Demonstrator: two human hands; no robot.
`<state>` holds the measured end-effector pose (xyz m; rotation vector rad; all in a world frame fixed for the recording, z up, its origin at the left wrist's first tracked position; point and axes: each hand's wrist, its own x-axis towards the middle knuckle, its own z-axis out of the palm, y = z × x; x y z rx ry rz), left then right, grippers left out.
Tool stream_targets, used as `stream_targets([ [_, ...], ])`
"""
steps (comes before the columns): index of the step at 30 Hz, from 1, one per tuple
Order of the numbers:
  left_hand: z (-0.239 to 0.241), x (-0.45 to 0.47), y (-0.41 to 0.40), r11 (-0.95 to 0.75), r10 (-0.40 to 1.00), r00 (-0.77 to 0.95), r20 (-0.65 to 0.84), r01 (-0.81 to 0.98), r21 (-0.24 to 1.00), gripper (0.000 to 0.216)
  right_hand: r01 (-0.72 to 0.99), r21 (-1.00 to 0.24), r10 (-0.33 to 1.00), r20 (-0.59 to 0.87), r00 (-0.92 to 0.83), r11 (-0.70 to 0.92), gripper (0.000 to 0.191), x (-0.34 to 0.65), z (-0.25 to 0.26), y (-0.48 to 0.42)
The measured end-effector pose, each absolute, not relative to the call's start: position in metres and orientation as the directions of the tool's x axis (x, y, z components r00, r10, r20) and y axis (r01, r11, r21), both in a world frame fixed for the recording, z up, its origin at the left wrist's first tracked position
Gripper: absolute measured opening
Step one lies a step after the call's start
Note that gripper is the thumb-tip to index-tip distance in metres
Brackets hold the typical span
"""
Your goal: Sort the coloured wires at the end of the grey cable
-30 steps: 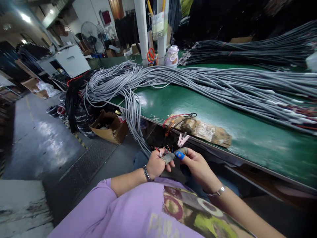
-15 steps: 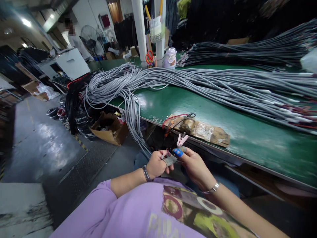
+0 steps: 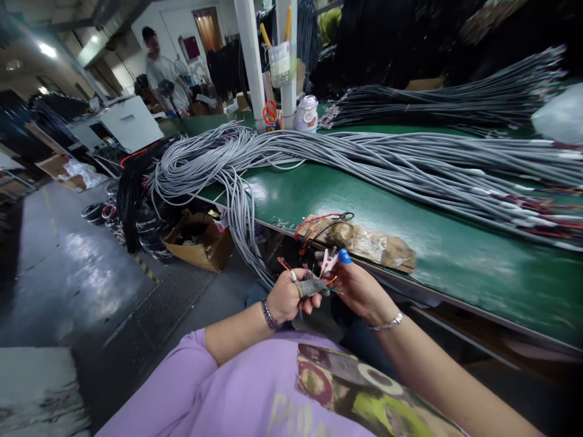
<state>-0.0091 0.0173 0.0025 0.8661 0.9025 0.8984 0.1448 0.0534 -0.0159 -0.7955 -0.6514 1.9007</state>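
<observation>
My left hand (image 3: 289,297) is closed around the end of a grey cable bundle (image 3: 248,224) that hangs off the bench edge. Its thumb wears a grey cover. Thin coloured wires (image 3: 328,281) fan out from this grip towards my right hand. My right hand (image 3: 359,285) is open beside those wire ends, its thumb raised and wrapped in blue tape. Some of its fingers are hidden behind the wires and the clip. A pink clip (image 3: 328,262) sits at the bench edge, right by the right thumb and fingers.
A taped wooden board (image 3: 368,243) lies along the edge of the green bench (image 3: 282,188). Long grey cables (image 3: 364,149) cross the bench, with black cables (image 3: 410,100) behind. A cardboard box (image 3: 200,243) stands below left. A person (image 3: 164,76) stands in the background.
My right thumb has lifted away from the wire ends, and the right hand has opened. The coloured wires now spread more visibly from my left hand. The background person appears more upright.
</observation>
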Motion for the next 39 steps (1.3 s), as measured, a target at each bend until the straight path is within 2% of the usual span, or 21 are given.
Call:
stream_targets([
  [5,-0.003,-0.007,0.024,0.377,0.894,0.356,-0.270,-0.276,0.884,0.044,-0.585,-0.692,0.902,-0.255,-0.349,-0.422,0.043,0.139,-0.018,0.055],
  [10,-0.010,-0.007,0.024,0.412,0.870,0.393,-0.298,-0.250,0.876,0.044,-0.643,-0.655,0.918,-0.281,-0.279,-0.396,0.040,0.136,-0.018,0.055],
  [14,-0.012,-0.007,0.022,0.430,0.865,0.388,-0.319,-0.244,0.869,0.045,-0.633,-0.659,0.913,-0.285,-0.290,-0.407,0.041,0.135,-0.016,0.053],
  [19,-0.009,-0.009,0.015,0.360,0.887,0.374,-0.269,-0.199,0.911,0.042,-0.616,-0.651,0.894,-0.273,-0.355,-0.444,0.048,0.140,-0.014,0.047],
  [22,-0.007,-0.009,0.007,0.294,0.919,0.327,-0.222,-0.190,0.937,0.041,-0.603,-0.655,0.886,-0.269,-0.377,-0.455,0.046,0.143,-0.012,0.047],
  [27,-0.007,-0.006,0.002,0.200,0.956,0.254,-0.145,-0.207,0.958,0.043,-0.587,-0.708,0.918,-0.264,-0.297,-0.393,0.030,0.142,-0.012,0.050],
  [31,-0.006,-0.003,0.005,0.213,0.964,0.203,-0.172,-0.204,0.955,0.042,-0.567,-0.758,0.944,-0.214,-0.251,-0.323,0.039,0.140,-0.014,0.048],
  [35,-0.003,0.001,0.008,0.235,0.962,0.198,-0.189,-0.240,0.942,0.039,-0.454,-0.871,0.981,-0.144,-0.130,-0.188,0.046,0.137,-0.019,0.047],
  [39,0.000,0.004,0.009,0.244,0.958,0.212,-0.192,-0.252,0.937,0.038,-0.528,-0.783,0.941,-0.220,-0.259,-0.329,0.051,0.134,-0.021,0.052],
])
